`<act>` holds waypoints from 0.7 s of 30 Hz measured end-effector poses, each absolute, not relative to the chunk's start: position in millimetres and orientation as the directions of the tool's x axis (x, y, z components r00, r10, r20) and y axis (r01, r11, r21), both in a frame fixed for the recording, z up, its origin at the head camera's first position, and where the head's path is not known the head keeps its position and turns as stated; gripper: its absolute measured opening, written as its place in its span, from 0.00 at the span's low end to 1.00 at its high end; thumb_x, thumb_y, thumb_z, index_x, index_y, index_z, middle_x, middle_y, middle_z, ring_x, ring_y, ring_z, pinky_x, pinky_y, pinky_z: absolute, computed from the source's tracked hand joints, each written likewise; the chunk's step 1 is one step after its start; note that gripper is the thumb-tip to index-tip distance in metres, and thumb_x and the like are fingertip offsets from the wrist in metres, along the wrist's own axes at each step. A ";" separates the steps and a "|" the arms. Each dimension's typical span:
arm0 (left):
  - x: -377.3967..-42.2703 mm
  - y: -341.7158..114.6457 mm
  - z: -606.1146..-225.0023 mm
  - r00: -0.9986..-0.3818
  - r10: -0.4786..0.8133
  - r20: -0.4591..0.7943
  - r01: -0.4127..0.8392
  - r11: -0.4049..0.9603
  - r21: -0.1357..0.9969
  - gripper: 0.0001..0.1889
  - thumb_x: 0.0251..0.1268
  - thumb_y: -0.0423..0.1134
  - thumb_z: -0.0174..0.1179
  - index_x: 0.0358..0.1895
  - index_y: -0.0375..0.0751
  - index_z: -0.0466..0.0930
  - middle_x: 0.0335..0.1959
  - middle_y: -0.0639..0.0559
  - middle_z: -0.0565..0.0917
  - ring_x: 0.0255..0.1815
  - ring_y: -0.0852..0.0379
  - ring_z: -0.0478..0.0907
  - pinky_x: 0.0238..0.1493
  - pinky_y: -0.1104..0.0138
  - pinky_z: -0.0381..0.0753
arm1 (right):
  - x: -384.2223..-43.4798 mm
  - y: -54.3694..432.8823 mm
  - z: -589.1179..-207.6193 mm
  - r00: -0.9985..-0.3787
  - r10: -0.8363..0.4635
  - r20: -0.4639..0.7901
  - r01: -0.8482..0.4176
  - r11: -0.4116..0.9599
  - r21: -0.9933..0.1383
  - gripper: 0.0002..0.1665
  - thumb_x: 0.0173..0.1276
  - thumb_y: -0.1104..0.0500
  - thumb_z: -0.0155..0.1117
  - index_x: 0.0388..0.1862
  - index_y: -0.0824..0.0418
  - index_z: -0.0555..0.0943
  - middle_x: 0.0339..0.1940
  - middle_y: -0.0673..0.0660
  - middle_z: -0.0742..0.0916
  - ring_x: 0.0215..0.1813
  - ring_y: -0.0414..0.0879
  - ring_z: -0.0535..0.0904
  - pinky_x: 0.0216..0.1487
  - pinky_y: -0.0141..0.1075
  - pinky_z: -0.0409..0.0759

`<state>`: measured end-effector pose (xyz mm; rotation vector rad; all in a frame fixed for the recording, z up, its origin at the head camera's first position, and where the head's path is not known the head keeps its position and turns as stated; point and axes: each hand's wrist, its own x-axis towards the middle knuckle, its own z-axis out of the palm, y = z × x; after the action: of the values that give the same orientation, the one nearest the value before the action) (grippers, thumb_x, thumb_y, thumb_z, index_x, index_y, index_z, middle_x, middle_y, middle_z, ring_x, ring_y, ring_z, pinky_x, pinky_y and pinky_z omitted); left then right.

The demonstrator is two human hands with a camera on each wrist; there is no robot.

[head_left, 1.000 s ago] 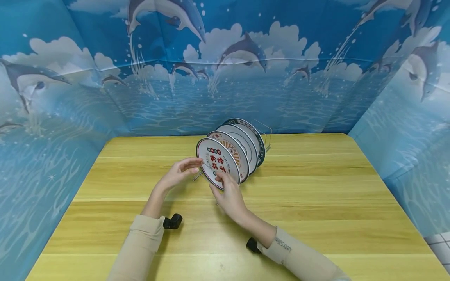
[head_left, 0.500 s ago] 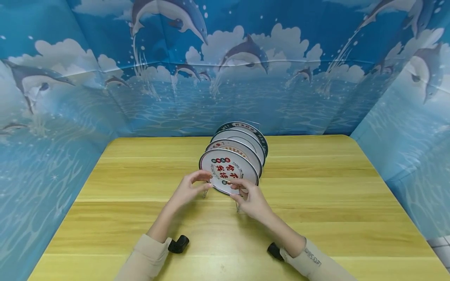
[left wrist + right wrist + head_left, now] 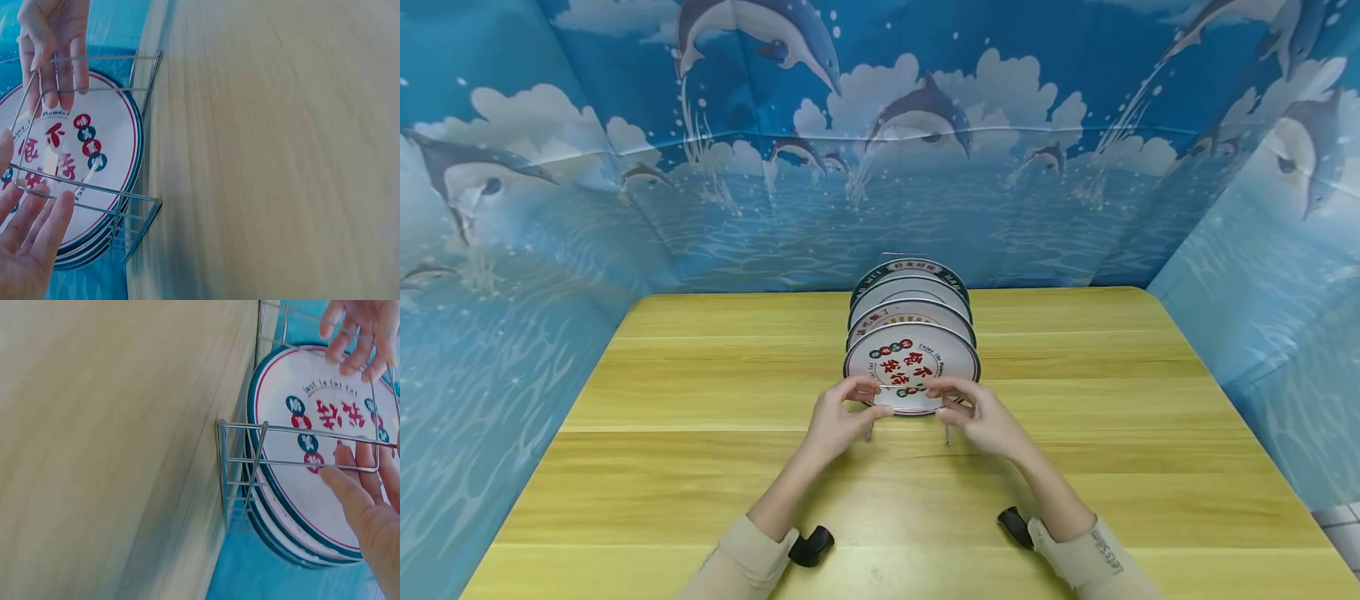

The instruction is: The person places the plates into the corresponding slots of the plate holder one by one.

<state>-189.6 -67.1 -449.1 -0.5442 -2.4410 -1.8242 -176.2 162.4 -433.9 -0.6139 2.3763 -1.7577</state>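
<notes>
Several round plates stand on edge, one behind another, in a silver wire dish rack point(image 3: 222, 444). The front plate point(image 3: 891, 343) is white with red characters and a dark rim; the rear plate point(image 3: 953, 282) has a broad dark green border. At the rack's front end, my left hand point(image 3: 841, 418) grips the left side of the wire loop between thumb and fingers. My right hand point(image 3: 992, 421) holds the same loop on its right side. From the left wrist view, the left fingers point(image 3: 47, 228) curl at the wire in front of the plate. Much of the rack is hidden behind the plates.
The rack stands on a yellow wood-grain table point(image 3: 700, 383), near its back edge. Behind and at both sides hangs a blue curtain point(image 3: 760, 225) printed with dolphins. Black wrist devices point(image 3: 811, 547) sit at both cuffs.
The rack with its plates has turned from an angle to face straight ahead, its front end swinging right. Both hands have moved right with it, and the right hand now holds the rack's front wire.
</notes>
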 end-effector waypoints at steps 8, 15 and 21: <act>-194.0 -57.1 -452.8 -0.944 0.221 0.244 0.298 0.258 0.919 0.21 0.47 0.39 0.70 0.46 0.34 0.78 0.40 0.39 0.81 0.41 0.43 0.78 0.46 0.51 0.77 | -186.9 172.1 -436.0 -0.891 -0.414 0.185 -0.305 0.246 -0.920 0.21 0.61 0.76 0.54 0.55 0.73 0.71 0.53 0.70 0.77 0.56 0.58 0.72 0.62 0.50 0.66; -200.2 -53.1 -455.6 -0.940 0.256 0.226 0.293 0.264 0.919 0.21 0.51 0.34 0.67 0.49 0.30 0.75 0.43 0.34 0.78 0.44 0.38 0.76 0.38 0.55 0.81 | -193.1 177.4 -437.0 -0.879 -0.436 0.195 -0.323 0.243 -0.914 0.21 0.63 0.74 0.54 0.57 0.73 0.69 0.53 0.70 0.77 0.57 0.60 0.71 0.63 0.52 0.64; -201.0 -53.8 -454.6 -0.937 0.281 0.209 0.290 0.291 0.912 0.22 0.53 0.40 0.66 0.52 0.36 0.74 0.45 0.40 0.78 0.45 0.44 0.76 0.40 0.59 0.81 | -194.1 178.0 -436.4 -0.871 -0.455 0.186 -0.323 0.243 -0.915 0.22 0.64 0.74 0.54 0.58 0.73 0.68 0.54 0.69 0.76 0.57 0.60 0.70 0.63 0.52 0.63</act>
<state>-201.0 -53.8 -454.6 -0.5572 -2.5173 -1.7810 -194.1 178.0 -436.4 -0.7492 2.3813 -1.7068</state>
